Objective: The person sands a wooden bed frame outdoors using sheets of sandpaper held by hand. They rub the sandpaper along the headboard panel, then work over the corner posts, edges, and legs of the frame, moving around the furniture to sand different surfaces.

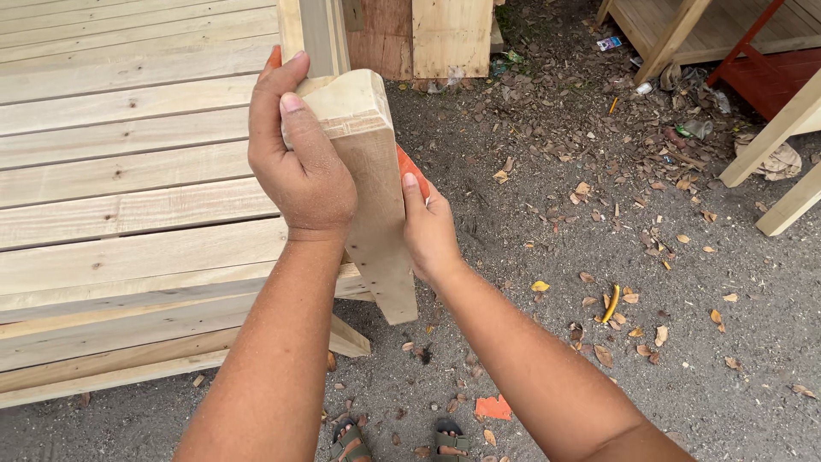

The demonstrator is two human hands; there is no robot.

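Observation:
My left hand (299, 162) grips the top end of a pale wooden armrest board (372, 188) that slopes down from an upright post (315, 34) of a slatted wooden bench (128, 171). My right hand (428, 227) presses an orange piece of sandpaper (409, 165) flat against the right side of the same board. An orange sliver also shows behind my left fingers near the post. Both forearms reach in from the bottom of the view.
Grey gravel ground with dry leaves lies to the right. An orange scrap (493, 407) sits near my sandalled feet (402, 441). More wooden furniture legs (782, 128) and a red frame (761, 68) stand at the top right, plywood panels (428, 34) behind the post.

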